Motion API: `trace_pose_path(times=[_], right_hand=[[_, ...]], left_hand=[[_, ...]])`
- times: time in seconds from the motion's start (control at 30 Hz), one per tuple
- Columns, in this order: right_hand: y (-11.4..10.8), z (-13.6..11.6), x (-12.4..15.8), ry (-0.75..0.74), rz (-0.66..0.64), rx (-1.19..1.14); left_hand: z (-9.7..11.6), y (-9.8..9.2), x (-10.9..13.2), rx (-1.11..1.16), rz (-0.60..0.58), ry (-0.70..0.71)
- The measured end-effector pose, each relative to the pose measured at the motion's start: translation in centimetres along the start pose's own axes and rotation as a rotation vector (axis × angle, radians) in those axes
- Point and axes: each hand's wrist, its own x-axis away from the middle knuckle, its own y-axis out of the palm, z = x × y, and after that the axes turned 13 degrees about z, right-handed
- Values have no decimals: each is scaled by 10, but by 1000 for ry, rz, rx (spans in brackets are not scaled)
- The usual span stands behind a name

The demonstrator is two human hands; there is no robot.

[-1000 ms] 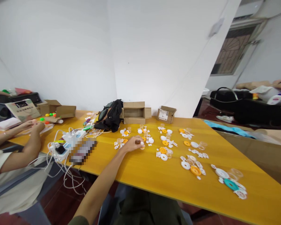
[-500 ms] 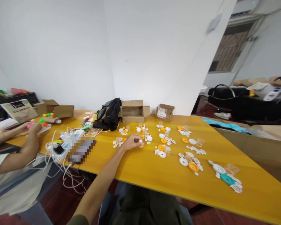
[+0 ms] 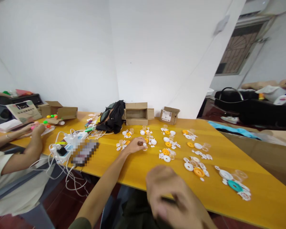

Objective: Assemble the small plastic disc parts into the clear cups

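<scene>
Stretched over the table, my left hand [image 3: 136, 145] has its fingers curled and pinched round a small whitish, partly clear plastic piece [image 3: 145, 147], mostly covered by the fingers. Just beyond it lie a white disc [image 3: 153, 142] and an orange disc [image 3: 146, 140]. My right hand [image 3: 171, 195] is over the near table edge, large and smeared by motion; its fingers look bent, and what they hold, if anything, cannot be made out. Ahead of it are a white disc [image 3: 166, 158], an orange ring [image 3: 199, 172] and a clear plastic cup [image 3: 172, 155].
Several similar groups of parts cover the table [image 3: 133, 165], one with a teal ring [image 3: 234, 186]. Behind stand an open cardboard box [image 3: 136, 121], a smaller box [image 3: 169, 115] and a black bag [image 3: 113, 117]. Left are power strips [image 3: 72, 144] with cables and a co-worker's arms [image 3: 30, 149].
My right hand has come into view at the bottom, over the near table edge. My left hand stays in about the same place with its fingers closed. The view has shifted slightly.
</scene>
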Motion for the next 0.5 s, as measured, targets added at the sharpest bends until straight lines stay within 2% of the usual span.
trace_pose_path(times=[0.1, 0.2, 0.27, 0.33, 0.5], right_hand=[[-14, 58, -37, 96, 272, 212], [-25, 112, -60, 203, 459, 441], [-28, 138, -63, 247, 438, 533], [-29, 154, -58, 257, 351, 589], [-27, 174, -39, 255, 248, 675]], left_hand=[[-1, 1, -1, 50, -13, 31], [-2, 4, -2, 24, 3, 10], [-2, 4, -3, -9, 6, -12], [-1, 5, -3, -10, 10, -20], [-1, 6, -1, 30, 25, -73]])
